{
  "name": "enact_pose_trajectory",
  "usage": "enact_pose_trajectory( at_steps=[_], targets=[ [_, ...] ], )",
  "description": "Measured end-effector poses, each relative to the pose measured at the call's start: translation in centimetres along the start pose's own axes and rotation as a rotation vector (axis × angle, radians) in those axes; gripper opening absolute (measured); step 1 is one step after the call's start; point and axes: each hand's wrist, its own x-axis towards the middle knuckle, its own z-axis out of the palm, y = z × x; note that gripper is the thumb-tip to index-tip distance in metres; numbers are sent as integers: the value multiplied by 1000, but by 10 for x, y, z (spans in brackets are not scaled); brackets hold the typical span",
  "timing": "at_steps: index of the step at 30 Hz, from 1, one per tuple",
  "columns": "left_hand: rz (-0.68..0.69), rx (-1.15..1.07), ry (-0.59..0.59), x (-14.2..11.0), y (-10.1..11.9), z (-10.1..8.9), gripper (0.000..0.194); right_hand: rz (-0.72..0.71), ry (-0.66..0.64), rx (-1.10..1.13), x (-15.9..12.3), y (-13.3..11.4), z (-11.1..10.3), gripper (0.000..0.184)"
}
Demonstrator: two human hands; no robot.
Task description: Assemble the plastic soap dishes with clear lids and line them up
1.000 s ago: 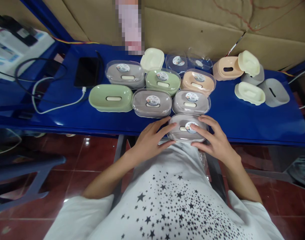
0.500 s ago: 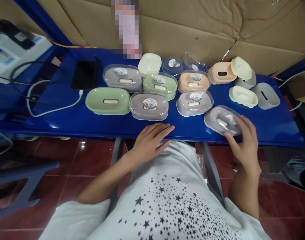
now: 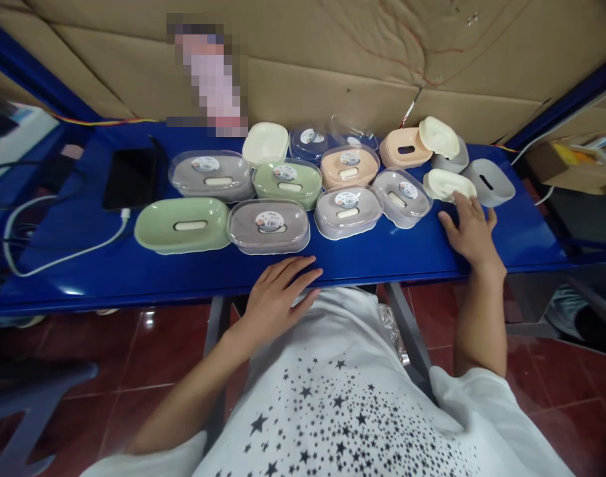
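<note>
My left hand [image 3: 280, 295] rests at the table's front edge, fingers spread and empty, in front of a grey lidded soap dish [image 3: 269, 227]. On the right, my right hand [image 3: 474, 235] is open, its fingertips at the front edge of a cream insert tray [image 3: 446, 184] and its thumb held apart. Just left of it sits another grey soap dish [image 3: 402, 202] under a clear, labelled lid. Beside the tray stands a grey slotted base [image 3: 494, 185]. Behind are a peach slotted base [image 3: 402, 151] and a second cream tray [image 3: 439, 136] leaning on a grey piece.
Several more lidded soap dishes stand in rows on the blue table [image 3: 382, 262]. A lidless green dish [image 3: 183, 226] is at the left, near a phone [image 3: 131, 177] with a white cable [image 3: 74, 265]. Loose clear lids [image 3: 353, 132] lie at the back by the cardboard wall [image 3: 303, 86].
My right hand has let go of the grey lidded soap dish, now set in the row farther back, and moved to the cream tray. The left hand stays at the edge; the view has shifted.
</note>
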Motion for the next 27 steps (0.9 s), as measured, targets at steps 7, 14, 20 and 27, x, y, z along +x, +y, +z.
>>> enact_pose_trajectory(
  at_steps=[7,14,20,27],
  targets=[
    [6,36,-4,1,0,0,28,-99,72,40,-47,17,-12,47],
    [4,44,-30,1,1,-1,32,-157,-7,26,-43,16,-28,47],
    [77,8,-78,-1,4,-5,40,-230,-49,180,-104,-30,-31,37],
    [169,84,-161,6,17,1,47,-725,-215,323,-84,-110,-15,40]
  ],
)
